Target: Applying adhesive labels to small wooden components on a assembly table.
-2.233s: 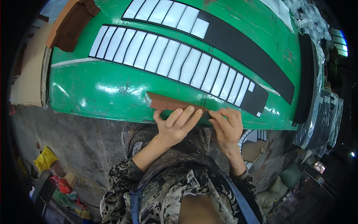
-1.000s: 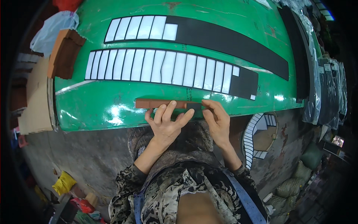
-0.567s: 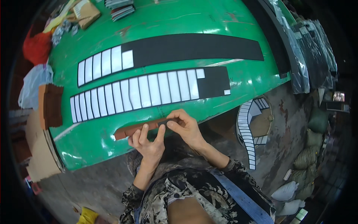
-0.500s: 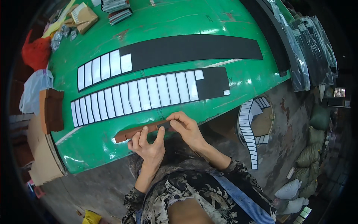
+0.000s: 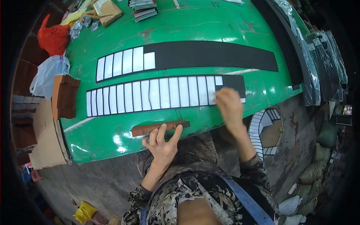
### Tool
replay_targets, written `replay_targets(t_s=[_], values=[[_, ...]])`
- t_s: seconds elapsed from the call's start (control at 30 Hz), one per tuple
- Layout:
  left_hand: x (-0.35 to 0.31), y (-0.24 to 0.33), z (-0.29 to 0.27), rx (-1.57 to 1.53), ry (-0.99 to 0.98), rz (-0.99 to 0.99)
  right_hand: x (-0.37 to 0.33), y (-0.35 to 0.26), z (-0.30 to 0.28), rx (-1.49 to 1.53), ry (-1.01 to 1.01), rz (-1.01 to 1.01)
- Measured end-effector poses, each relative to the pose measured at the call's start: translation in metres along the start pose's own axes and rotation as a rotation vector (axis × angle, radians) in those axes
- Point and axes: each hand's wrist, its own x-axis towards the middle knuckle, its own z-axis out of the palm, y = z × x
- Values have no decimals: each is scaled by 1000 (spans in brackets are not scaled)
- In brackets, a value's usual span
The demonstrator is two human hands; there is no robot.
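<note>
At the table's near edge, a narrow reddish-brown stack of pieces [image 5: 150, 129] with a dark grey end lies lengthwise. My left hand [image 5: 163, 144] steadies it, with several fingers bent over its near side and another digit pressed on the grey end. A black curved strip [image 5: 233, 83] lies beyond, mostly covered by a row of white rectangles [image 5: 165, 92]. My right hand [image 5: 229, 107] hovers over that strip's right part, smeared by motion, so I cannot tell what its fingertips hold. Farther back, a second black strip [image 5: 210, 54] carries fewer white rectangles at its left end.
The green table [image 5: 127, 148] ends just before me. Brown blocks [image 5: 65, 95] and cardboard [image 5: 45, 135] stand at left, near a red bag [image 5: 53, 40]. A round container [image 5: 270, 138] with white-patterned strips is on the right. Plastic-wrapped black sheets [image 5: 318, 67] hang beyond.
My right hand has left the brown stack and moved right and away from me, over the near black strip. My left hand stays on the stack. The whole view has shifted slightly.
</note>
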Motion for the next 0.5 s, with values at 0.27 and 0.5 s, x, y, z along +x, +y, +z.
replay_targets(t_s=[0.27, 0.5], values=[[0, -18, -18, -252, -8, -12, 29, 27, -11, -183, -254, -40], [-3, -40, -40, -256, 49, -20, 24, 26, -12, -230, -324, 15]])
